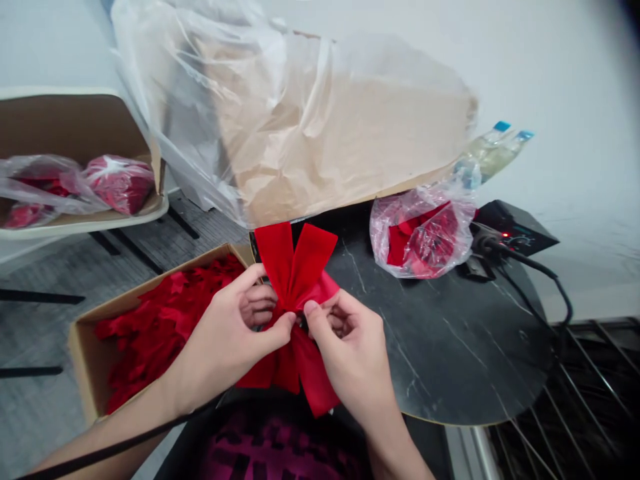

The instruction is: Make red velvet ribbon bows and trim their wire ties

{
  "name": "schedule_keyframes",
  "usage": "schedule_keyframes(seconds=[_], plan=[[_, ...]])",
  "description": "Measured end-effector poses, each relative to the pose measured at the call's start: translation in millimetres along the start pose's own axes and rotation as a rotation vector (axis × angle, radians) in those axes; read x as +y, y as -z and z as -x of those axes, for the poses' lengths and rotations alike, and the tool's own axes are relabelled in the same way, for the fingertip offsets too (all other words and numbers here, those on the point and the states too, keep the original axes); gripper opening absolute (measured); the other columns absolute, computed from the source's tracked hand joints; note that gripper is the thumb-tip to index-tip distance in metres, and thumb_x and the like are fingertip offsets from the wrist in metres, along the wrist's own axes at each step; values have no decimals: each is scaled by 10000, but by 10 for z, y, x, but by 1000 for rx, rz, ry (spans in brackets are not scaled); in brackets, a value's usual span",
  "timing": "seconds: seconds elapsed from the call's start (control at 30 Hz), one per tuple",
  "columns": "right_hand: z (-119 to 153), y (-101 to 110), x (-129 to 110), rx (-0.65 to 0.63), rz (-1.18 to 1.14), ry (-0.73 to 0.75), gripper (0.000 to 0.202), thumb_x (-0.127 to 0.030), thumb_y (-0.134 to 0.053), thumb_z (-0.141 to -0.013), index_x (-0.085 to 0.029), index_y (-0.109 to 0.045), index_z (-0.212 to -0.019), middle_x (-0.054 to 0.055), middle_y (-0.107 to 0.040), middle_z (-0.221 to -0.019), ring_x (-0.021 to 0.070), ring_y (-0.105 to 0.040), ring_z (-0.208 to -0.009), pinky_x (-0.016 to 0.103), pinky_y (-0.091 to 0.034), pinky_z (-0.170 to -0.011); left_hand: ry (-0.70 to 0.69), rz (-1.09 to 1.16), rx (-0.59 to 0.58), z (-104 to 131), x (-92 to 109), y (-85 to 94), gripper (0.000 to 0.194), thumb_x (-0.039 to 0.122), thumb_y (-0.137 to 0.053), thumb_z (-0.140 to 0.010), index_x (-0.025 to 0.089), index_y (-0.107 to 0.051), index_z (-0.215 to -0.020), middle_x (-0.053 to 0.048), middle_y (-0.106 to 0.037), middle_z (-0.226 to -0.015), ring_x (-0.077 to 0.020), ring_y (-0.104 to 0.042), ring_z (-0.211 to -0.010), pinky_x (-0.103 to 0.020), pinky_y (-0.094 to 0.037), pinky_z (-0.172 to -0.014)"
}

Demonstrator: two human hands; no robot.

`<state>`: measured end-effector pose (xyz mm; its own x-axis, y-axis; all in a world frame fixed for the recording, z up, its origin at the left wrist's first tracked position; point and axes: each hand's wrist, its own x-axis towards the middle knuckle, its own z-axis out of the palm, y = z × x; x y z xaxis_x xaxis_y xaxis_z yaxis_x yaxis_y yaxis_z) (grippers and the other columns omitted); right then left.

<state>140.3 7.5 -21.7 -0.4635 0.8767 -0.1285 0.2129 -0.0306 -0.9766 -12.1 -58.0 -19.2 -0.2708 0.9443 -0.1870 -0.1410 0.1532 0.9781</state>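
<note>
1. Set against dark, marbled tabletop [435, 347], stretching off to the right, with grey floor [37, 333] at left.
2. Held close to the torso between 2 hands: red bow [276, 257], long axis running roughly away from the body, 2 loops at far end, tails at near end.
3. Pinched from the left by left hand [225, 333]: thumb tip at gathered centre, fingers curled behind.
4. Pinched from the right by right hand [353, 340]: thumb and index together on a fold, other fingers curled.
5. Judged nearer to centre, only slightly: left thumb.
6. Placed beyond left forearm: open cardboard box [83, 367] full of red pieces [160, 320].
7. Resting on tabletop, past right hand: clear bag [379, 230] with red fabric inside, just beside black device [523, 223].
8. Standing farthest: plastic-covered carton [390, 120], near 2 blue-capped bottles [503, 153].
</note>
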Motion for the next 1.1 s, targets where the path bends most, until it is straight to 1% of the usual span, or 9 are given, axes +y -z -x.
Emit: schedule_keyframes(seconds=[0.07, 0.2, 0.3, 0.43, 0.53, 0.7, 0.87, 0.97, 1.1], plan=[[6, 36, 17, -4, 8, -2, 288, -428, -640, -925, -192, -584, -772, -9, -578, -694, 100, -455, -597, 238, -404, -570, 33, 32, -26, -27, -12, -17, 476, 113, -806, -755, 213, -597, -1172, -6, -781, -913, -166, -746, -847, -232, -601, -798], [-8, 111, 61, -42, 20, -8, 240, -397, -630, -930, -182, -621, -826, -12, -566, -716, 103, -450, -618, 244, -408, -589, 93, 106, -53, -79, -27, -52, 564, 82, -843, -678, 202, -602, -1173, -17, -805, -897, -180, -766, -817, -248, -612, -796], [-18, 164, 85, -93, 25, 8, 197, -358, -623, -945, -187, -630, -849, -22, -556, -711, 100, -459, -620, 234, -402, -585, 127, 126, -55, -115, -36, -64, 580, 53, -850, -634, 194, -600, -1138, 0, -801, -822, -168, -759, -740, -228, -601, -740], [-29, 214, 102, -157, 43, 23, 181, -331, -611, -960, -191, -626, -847, -7, -610, -733, 111, -533, -640, 233, -449, -618, 169, 146, -135, -156, -58, -41, 513, 59, -826, -662, 196, -593, -1098, 8, -796, -790, -162, -753, -696, -226, -591, -701], [-37, 256, 105, -160, 25, 13, 220, -370, -615, -970, -188, -635, -847, 10, -650, -729, 124, -592, -645, 233, -481, -621, 200, 152, -199, -182, -78, -10, 459, 100, -819, -700, 199, -588, -1084, 0, -792, -791, -175, -752, -681, -261, -597, -706], [7, 355, 58, -165, 154, -17, 302, -441, -653, -955, -186, -702, -801, -12, -617, -627, 94, -522, -537, 206, -409, -510, 118, 24, -151, -215, -112, 31, 495, 82, -811, -728, 238, -531, -1106, 47, -749, -781, -150, -742, -774, -215, -549, -741], [72, 340, 23, -215, 311, 103, 134, -293, -662, -935, -225, -771, -893, -23, -735, -769, 89, -583, -607, 203, -456, -604, 104, 18, -140, -230, -126, 37, 525, 87, -795, -742, 245, -495, -1143, 53, -737, -769, -158, -732, -789, -239, -550, -774], [74, 313, 34, -209, 387, 164, 165, -219, -622, -931, -223, -757, -836, -39, -714, -713, 81, -565, -573, 209, -436, -603, 122, 9, -121, -228, -115, 43, 581, 96, -797, -732, 237, -496, -1209, 37, -760, -781, -169, -740, -777, -259, -557, -784], [53, 287, 43, -205, 374, 117, 162, -198, -618, -899, -201, -716, -771, -39, -665, -660, 81, -562, -583, 198, -407, -578, 147, 21, -108, -212, -65, 24, 482, 103, -812, -702, 224, -515, -1062, 56, -723, -670, -175, -753, -724, -226, -543, -714]])
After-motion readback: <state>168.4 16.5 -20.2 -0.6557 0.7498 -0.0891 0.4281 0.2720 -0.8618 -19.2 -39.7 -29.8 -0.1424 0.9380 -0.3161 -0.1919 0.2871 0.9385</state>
